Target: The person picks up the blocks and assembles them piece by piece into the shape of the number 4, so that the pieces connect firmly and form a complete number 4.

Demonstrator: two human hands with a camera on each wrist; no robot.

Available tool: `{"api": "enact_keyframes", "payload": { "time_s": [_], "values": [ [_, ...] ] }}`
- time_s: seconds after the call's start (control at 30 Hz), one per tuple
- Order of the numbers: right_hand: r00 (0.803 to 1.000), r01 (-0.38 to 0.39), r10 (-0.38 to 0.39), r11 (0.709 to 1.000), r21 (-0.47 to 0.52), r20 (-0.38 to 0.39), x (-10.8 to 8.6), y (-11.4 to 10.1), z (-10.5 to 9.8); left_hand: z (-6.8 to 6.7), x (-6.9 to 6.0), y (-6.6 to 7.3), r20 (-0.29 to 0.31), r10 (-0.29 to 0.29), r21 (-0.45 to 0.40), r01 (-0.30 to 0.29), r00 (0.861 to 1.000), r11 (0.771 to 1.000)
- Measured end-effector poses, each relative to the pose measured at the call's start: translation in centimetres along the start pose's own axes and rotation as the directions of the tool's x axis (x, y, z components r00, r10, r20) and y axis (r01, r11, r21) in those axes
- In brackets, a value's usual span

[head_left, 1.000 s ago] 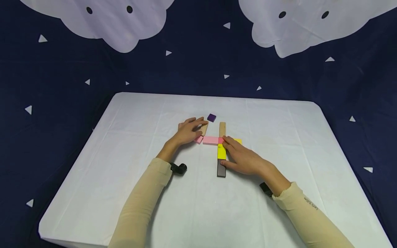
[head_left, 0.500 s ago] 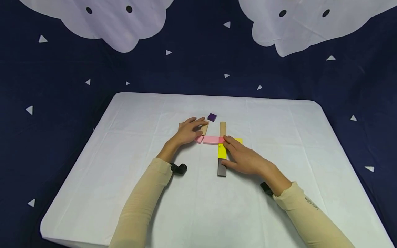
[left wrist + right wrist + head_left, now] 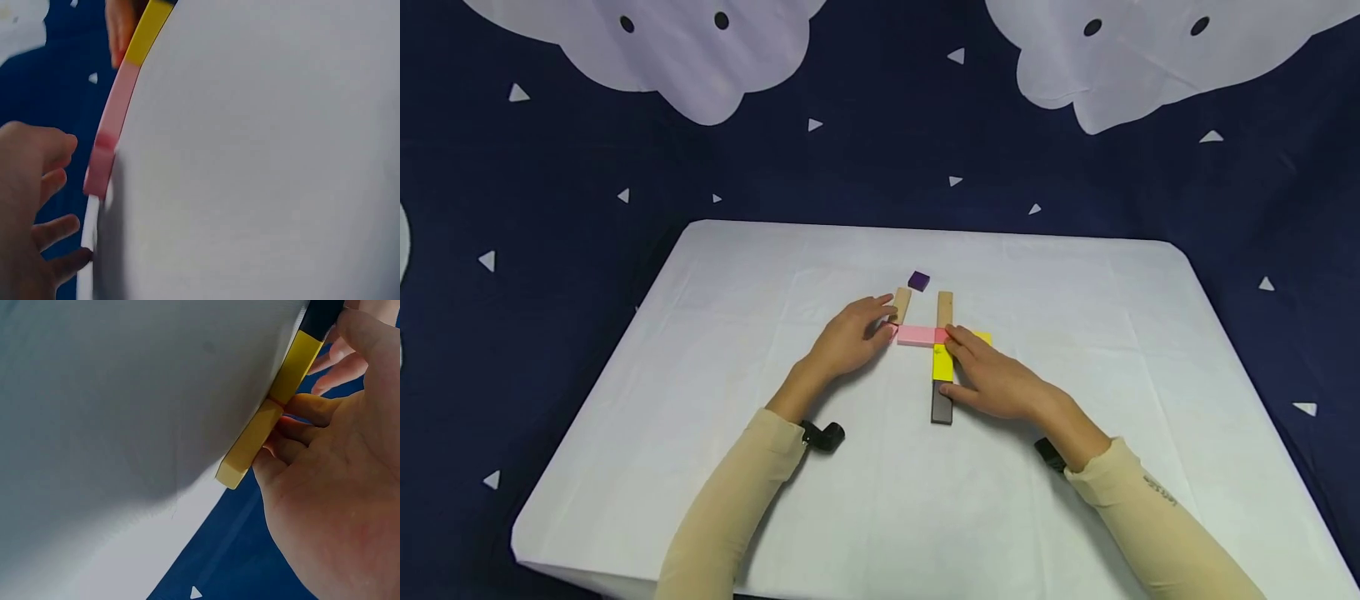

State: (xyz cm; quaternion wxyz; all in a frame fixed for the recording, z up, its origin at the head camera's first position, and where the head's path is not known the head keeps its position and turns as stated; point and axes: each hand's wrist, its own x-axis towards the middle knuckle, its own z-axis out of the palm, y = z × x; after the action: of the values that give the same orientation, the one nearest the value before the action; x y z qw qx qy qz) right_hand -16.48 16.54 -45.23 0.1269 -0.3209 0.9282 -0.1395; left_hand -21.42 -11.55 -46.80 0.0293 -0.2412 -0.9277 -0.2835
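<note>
Flat coloured blocks form a cross on the white table. Its upright has a wooden block (image 3: 945,308), a small red-pink piece (image 3: 940,335), a yellow block (image 3: 942,363) and a dark grey block (image 3: 942,405). A pink block (image 3: 916,336) extends left; another yellow block (image 3: 982,337), partly covered, extends right. My right hand (image 3: 1000,383) rests against the cross, fingertips near the centre, thumb at the grey block. My left hand (image 3: 852,337) is beside a tilted wooden block (image 3: 902,305) and a mostly hidden pink piece (image 3: 100,170), fingers loosely bent, apart from the pink in the left wrist view.
A small purple block (image 3: 918,281) lies alone behind the others. White cloth covers the table (image 3: 775,517), whose far edge meets a dark blue backdrop (image 3: 880,158) with clouds and triangles.
My left hand has drawn back down and slightly left from over the small pink piece, uncovering more of the tilted wooden block. The right hand stays against the cross. The head view has shifted slightly.
</note>
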Motion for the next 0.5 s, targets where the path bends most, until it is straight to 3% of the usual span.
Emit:
{"api": "enact_keyframes", "payload": {
  "time_s": [0.2,0.5],
  "values": [
    [1.000,0.010,-0.010,1.000,0.010,-0.007,0.0,-0.1,0.1,0.0,-0.6,1.6,-0.006,0.070,0.121,-0.069,0.998,0.990],
    [1.000,0.015,-0.015,1.000,-0.011,-0.012,0.0,0.0,0.0,0.4,-0.7,2.0,0.023,0.056,0.173,-0.059,0.998,0.983]
  ]
}}
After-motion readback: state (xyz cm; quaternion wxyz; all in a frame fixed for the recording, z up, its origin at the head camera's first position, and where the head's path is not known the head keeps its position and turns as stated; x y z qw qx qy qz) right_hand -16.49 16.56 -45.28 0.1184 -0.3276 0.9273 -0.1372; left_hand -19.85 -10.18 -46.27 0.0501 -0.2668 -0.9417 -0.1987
